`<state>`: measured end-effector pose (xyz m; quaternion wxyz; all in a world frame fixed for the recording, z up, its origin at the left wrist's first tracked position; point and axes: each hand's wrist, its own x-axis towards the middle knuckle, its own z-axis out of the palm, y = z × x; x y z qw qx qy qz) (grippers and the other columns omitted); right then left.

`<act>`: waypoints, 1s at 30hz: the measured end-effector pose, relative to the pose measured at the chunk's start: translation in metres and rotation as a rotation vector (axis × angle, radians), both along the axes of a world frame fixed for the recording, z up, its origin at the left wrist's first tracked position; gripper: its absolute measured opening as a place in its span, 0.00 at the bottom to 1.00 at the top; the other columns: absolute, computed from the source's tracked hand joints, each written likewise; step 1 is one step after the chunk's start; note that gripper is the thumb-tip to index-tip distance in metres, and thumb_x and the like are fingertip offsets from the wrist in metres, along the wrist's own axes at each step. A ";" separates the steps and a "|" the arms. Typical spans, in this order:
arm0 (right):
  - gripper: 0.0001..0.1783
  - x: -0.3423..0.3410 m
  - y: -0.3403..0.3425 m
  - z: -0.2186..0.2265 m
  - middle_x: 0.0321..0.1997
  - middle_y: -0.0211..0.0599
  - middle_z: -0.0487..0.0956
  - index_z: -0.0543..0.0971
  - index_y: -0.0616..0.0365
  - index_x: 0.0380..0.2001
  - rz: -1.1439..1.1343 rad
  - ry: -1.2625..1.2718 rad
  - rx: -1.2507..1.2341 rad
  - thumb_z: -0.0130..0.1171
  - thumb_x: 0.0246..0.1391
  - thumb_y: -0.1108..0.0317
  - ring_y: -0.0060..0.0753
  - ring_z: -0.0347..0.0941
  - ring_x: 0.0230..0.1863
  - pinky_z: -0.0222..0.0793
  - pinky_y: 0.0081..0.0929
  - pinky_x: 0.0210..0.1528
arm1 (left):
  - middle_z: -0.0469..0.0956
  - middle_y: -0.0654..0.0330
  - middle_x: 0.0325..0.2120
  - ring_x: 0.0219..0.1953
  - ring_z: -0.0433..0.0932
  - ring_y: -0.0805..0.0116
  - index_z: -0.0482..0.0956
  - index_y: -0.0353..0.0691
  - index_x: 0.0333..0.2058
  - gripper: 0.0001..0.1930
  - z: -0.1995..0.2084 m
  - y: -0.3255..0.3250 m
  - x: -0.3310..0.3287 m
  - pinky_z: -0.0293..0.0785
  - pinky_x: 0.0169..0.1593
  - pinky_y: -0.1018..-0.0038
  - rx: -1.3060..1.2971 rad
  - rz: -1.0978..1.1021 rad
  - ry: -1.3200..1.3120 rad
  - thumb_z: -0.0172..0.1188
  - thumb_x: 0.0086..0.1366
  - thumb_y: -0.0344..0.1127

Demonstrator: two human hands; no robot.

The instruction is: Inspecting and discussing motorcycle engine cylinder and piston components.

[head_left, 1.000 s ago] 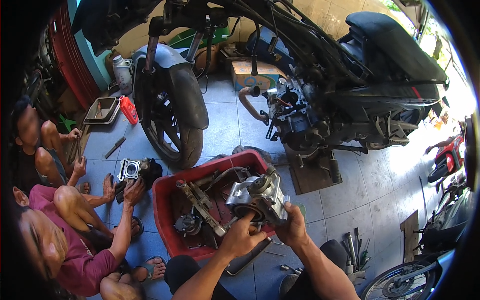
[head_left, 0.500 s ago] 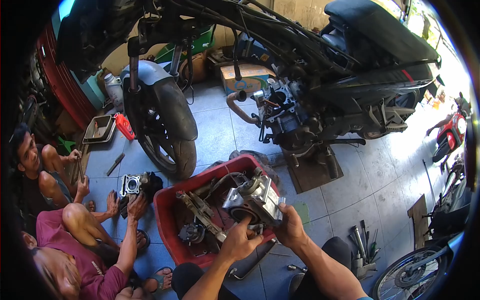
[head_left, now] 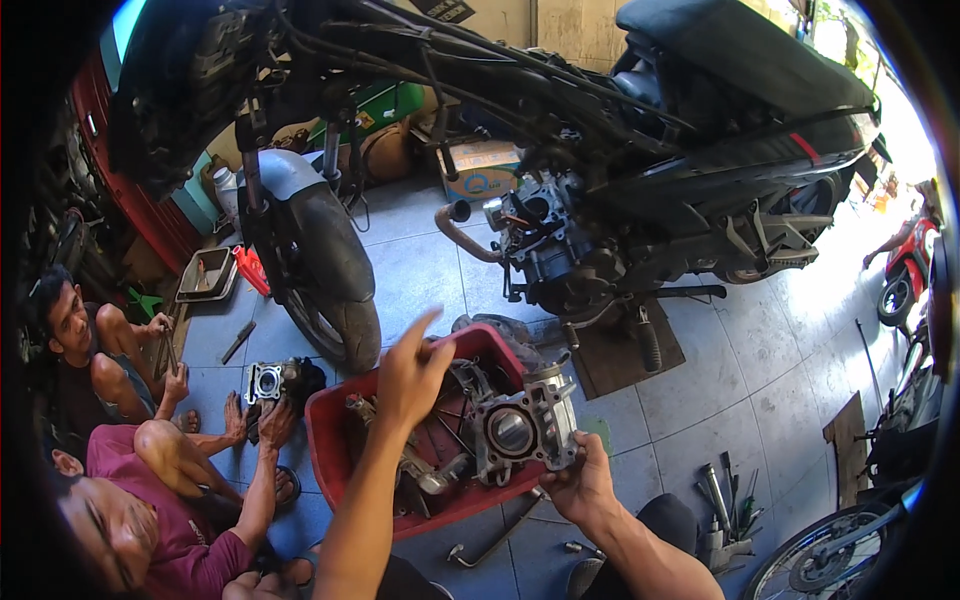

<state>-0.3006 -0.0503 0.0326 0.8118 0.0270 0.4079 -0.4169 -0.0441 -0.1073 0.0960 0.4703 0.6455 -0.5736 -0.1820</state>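
My right hand (head_left: 580,482) grips a silver engine cylinder block (head_left: 522,428) by its right side, with the round bore facing up toward me. The block is held over a red plastic tub (head_left: 335,480) that contains several metal engine parts (head_left: 430,470). My left hand (head_left: 412,375) is raised above the tub's left part. Its index finger stretches toward the motorcycle, the other fingers are apart, and it holds nothing. Beyond the tub, the motorcycle's opened engine (head_left: 565,240) shows its bare upper face.
At left, a person in a maroon shirt (head_left: 165,500) holds another cylinder block (head_left: 265,382) on the floor. A second person (head_left: 95,340) crouches behind. The front wheel (head_left: 345,310) stands beyond the tub. Tools (head_left: 728,500) lie at right near a spoked wheel (head_left: 825,560).
My left hand has left the cylinder block and risen up and to the left, index finger out. The block has turned so its bore faces me, still in my right hand.
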 end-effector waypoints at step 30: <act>0.12 -0.038 0.004 0.019 0.23 0.22 0.71 0.74 0.48 0.32 -0.112 0.071 0.033 0.58 0.51 0.53 0.20 0.60 0.20 0.60 0.24 0.27 | 0.83 0.49 0.44 0.51 0.80 0.48 0.58 0.83 0.67 0.39 -0.007 -0.200 -0.069 0.75 0.55 0.57 0.491 0.131 -0.442 0.55 0.60 0.37</act>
